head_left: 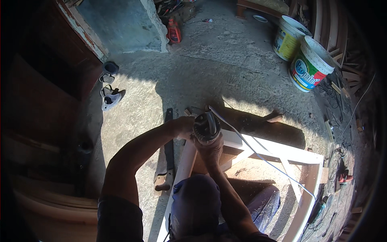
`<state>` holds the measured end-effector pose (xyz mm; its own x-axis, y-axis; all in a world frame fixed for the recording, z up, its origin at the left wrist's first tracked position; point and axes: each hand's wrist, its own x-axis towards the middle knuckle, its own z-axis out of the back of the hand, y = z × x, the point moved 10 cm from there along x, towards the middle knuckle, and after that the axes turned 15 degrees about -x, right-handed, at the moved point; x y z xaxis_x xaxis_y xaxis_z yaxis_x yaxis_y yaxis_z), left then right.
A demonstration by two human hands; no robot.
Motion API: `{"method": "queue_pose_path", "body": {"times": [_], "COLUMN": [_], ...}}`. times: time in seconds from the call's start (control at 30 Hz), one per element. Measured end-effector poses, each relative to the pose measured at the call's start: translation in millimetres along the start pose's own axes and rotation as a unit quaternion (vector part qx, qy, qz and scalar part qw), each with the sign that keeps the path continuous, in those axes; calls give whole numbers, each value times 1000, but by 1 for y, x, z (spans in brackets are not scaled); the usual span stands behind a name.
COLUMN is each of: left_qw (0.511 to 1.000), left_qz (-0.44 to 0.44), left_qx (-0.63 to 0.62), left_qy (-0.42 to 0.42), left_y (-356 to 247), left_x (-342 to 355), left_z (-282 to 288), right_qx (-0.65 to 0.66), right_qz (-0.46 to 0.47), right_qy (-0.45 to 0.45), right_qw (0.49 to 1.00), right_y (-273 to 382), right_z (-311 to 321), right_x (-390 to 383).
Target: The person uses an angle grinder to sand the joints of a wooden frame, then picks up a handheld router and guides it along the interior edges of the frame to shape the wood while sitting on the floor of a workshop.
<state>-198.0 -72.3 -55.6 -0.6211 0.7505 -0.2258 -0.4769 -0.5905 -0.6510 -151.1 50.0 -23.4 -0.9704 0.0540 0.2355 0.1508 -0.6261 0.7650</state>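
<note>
A corded power tool with a dark, round body (206, 128) stands over the far left corner of a pale wooden frame (278, 150). My right hand (211, 150) is closed round its near side. On its left side is my left hand (186, 127), closed against the body with the fingers partly hidden. The tool's underside and exact kind cannot be made out. Its white cord (258, 155) runs right across the frame. Diagonal braces (291, 177) cross the frame's corners. Beside my left forearm, a handsaw (164, 177) with a wooden handle lies on the concrete.
Two paint buckets (308, 66) stand at the far right. Tangled cables (338, 157) and a red-and-black tool (344, 178) lie along the right. Sandals (111, 97) are on the left floor, and a red bottle (173, 32) stands by the wall. My bent knee (197, 201) is beside the frame.
</note>
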Motion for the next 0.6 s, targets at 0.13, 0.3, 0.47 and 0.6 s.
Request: {"method": "queue_pose_path", "body": {"times": [0.13, 0.3, 0.47, 0.6], "left_qw": [911, 679, 904, 947], "left_qz": [73, 100, 31, 80], "left_qx": [-400, -708, -370, -238], "left_qy": [-70, -167, -212, -198], "left_y": [-4, -18, -24, -38], "left_x": [-27, -37, -53, -58], "left_z": [7, -1, -15, -21], "right_qx": [13, 48, 92, 59], "right_qz": [50, 88, 182, 155], "right_qy": [16, 109, 207, 266], "right_qw": [999, 989, 957, 950], "right_y": [22, 26, 46, 32], "right_z": [-9, -11, -14, -19], "right_x": [3, 20, 33, 25]}}
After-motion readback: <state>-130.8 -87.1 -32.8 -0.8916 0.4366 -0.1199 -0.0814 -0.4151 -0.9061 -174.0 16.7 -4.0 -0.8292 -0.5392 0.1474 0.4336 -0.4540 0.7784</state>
